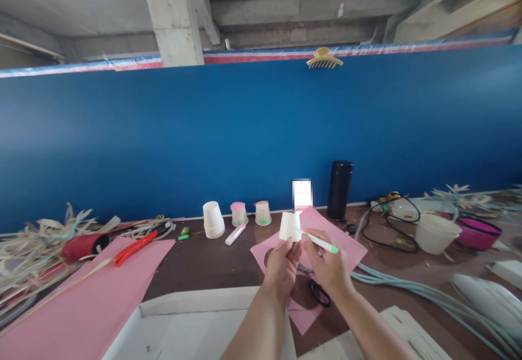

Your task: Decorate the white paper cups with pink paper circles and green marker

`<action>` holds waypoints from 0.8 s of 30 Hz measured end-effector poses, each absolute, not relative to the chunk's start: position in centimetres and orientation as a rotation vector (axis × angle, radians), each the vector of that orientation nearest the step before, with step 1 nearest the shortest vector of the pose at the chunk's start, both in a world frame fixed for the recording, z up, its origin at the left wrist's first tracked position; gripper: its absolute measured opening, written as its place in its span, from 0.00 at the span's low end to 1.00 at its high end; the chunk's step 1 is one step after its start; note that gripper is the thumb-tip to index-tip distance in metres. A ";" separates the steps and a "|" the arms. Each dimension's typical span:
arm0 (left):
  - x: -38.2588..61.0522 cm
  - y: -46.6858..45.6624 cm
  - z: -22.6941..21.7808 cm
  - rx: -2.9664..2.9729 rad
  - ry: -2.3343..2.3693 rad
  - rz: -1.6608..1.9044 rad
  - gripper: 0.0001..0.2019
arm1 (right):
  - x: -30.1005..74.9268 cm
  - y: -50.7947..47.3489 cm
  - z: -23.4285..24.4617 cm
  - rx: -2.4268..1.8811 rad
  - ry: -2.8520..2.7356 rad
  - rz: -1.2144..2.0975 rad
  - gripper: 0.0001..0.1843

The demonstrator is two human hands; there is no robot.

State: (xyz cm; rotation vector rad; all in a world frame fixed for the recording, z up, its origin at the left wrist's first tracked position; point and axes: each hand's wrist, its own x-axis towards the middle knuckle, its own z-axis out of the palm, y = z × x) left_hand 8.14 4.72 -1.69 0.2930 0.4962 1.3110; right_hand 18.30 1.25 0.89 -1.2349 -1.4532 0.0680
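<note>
My left hand [283, 265] grips a white paper cup [289, 224], turned upside down, by its lower rim. In my right hand [328, 262] is a white marker with a green end [322, 240], its tip at the cup's right side. Beneath both hands lie a pink paper sheet [354, 246] and scissors with dark handles [319, 293], partly covered by the hands. Left of them stand two small cups marked pink and green, one cup [263, 213] nearer and one cup [239, 215] farther, with a pink-and-white marker or tube [235, 234] in front.
A stack of white cups [213, 220] stands farther left, near a green cap [183, 237]. Red-handled pliers [134, 248] lie on pink paper [81, 305]. An open white box [196, 308] is in front. A black bottle [340, 190], cables [432, 295] and a white tub [437, 233] are right.
</note>
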 end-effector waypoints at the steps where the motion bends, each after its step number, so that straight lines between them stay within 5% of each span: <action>1: 8.1 4.7 -1.6 0.294 0.500 1.308 0.04 | 18.3 1.3 0.9 -1.235 -1.455 0.076 0.13; 24: 8.2 4.5 -1.3 0.291 0.488 1.269 0.02 | 18.5 1.8 0.5 -1.245 -1.448 0.064 0.14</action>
